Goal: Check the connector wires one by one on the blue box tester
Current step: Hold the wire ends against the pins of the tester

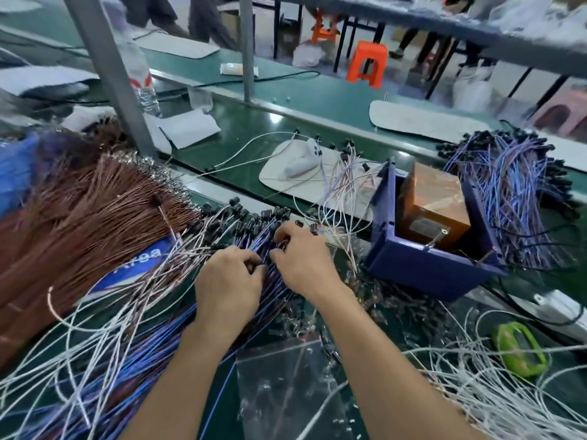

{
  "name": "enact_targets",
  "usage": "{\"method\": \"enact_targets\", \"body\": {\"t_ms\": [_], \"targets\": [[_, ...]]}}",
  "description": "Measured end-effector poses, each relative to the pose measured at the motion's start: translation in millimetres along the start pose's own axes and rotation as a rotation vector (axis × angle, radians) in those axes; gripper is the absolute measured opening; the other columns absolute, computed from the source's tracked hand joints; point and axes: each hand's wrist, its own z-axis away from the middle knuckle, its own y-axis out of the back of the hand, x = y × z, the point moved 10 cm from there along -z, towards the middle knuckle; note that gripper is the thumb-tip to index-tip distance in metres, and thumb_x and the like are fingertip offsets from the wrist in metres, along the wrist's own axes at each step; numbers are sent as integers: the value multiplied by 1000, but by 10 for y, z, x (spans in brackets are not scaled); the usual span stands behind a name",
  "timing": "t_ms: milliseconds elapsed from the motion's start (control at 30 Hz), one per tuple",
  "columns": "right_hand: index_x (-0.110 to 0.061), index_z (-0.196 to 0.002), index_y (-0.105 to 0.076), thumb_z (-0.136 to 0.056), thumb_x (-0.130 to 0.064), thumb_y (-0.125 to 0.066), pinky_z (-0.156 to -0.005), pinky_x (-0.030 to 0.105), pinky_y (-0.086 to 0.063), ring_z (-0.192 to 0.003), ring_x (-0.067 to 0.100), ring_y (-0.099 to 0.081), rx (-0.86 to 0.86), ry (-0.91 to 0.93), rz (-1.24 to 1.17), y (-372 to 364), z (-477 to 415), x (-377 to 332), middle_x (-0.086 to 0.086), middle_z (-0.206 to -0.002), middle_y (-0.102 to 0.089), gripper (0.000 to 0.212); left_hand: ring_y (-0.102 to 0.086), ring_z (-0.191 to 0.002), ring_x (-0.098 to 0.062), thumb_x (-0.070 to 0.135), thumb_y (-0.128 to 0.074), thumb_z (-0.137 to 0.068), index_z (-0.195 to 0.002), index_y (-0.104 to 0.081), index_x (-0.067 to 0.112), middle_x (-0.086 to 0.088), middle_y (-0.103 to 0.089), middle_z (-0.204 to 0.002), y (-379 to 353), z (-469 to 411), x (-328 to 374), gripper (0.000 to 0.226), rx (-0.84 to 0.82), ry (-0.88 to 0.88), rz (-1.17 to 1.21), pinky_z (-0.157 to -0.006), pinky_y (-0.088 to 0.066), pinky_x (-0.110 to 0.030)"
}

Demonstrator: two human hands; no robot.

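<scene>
A loose pile of blue and white connector wires (165, 331) with black plug ends lies across the green bench in front of me. My left hand (227, 284) and my right hand (301, 262) sit side by side on this pile, fingers curled into the blue wires near their black connectors (270, 217). The blue box tester (425, 265) stands to the right of my right hand, open at the top, with an orange-brown block (435, 204) inside it. The fingertips are partly hidden among the wires.
A thick bundle of brown wires (79, 223) fills the left. Another heap of blue wires (514, 192) lies behind the tester. A clear plastic bag (286, 385) lies near my forearms, a green device (521, 350) at the right, and a white pad (305, 173) behind. A grey post (114, 74) rises at the left.
</scene>
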Motion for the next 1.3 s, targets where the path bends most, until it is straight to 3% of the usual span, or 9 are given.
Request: {"method": "enact_targets", "body": {"t_ms": [200,300,400,500,600,733,933,1133,1300], "targets": [[-32,-98,-58,-89,-27,-69,-71,37,-56,-78,17,-63,-22,25,38,29,25,-21,-5,-87,-65,14,-56,-75,-16,27,-76,-88,-87,-78,28,8,-70,-86,96,18,70,3,62,-73,16,-69,-48,-34],[-25,-88,-61,-83,-17,-74,-58,28,-46,-61,13,-58,-26,-10,-368,102,140,49,-6,-75,-65,16,-59,-69,-4,23,-79,-87,-86,-79,31,19,-70,-80,206,62,69,8,95,-83,194,-68,-49,-25],[-17,-91,-69,-84,-9,-68,-57,27,-46,-59,16,-55,-137,-27,-908,115,289,20,2,-64,-62,10,-71,-69,-1,19,-79,-88,-82,-77,37,21,-74,-74,146,67,139,19,-76,-25,543,-60,-55,-15],[-16,-92,-77,-95,-4,-61,-59,24,-47,-60,12,-57,-40,19,-895,296,482,21,2,-67,-68,20,-72,-62,-12,8,-76,-89,-82,-79,32,6,-77,-71,62,112,363,24,-249,-14,711,-62,-62,-30],[-22,-85,-77,-100,-8,-57,-76,35,-55,-77,16,-69,174,-35,-1047,641,752,286,5,-87,-77,29,-60,-55,-16,2,-74,-90,-86,-83,21,-10,-75,-70,-87,237,482,22,-522,60,848,-53,-54,-26],[-12,-83,-72,-90,-17,-57,-79,45,-61,-83,29,-73,267,-68,-1526,959,1133,655,14,-80,-70,17,-57,-55,-9,3,-75,-89,-86,-85,21,-13,-75,-71,-100,362,442,21,-717,26,781,-52,-47,-17],[-14,-89,-60,-95,-24,-52,-56,24,-52,-58,12,-52,464,-114,-1878,1310,1539,1252,-1,-70,-48,14,-54,-60,-16,17,-81,-85,-85,-85,28,-8,-77,-74,-153,511,390,11,-886,-24,562,-61,-44,-28],[-12,-100,-68,-103,-30,-45,-42,21,-31,-46,7,-28,488,-125,-1674,1539,1806,1570,-5,-63,-35,29,-72,-76,0,23,-83,-85,-77,-81,45,14,-78,-77,-2,402,437,24,-663,-92,369,-71,-51,-19],[-26,-116,-74,-81,-28,-76,-48,19,-41,-49,10,-44,115,-77,-898,1376,1875,1071,4,-77,-63,36,-64,-60,1,17,-81,-86,-80,-83,36,9,-77,-71,-102,686,1125,20,-740,-286,548,-59,-47,-10]]}}
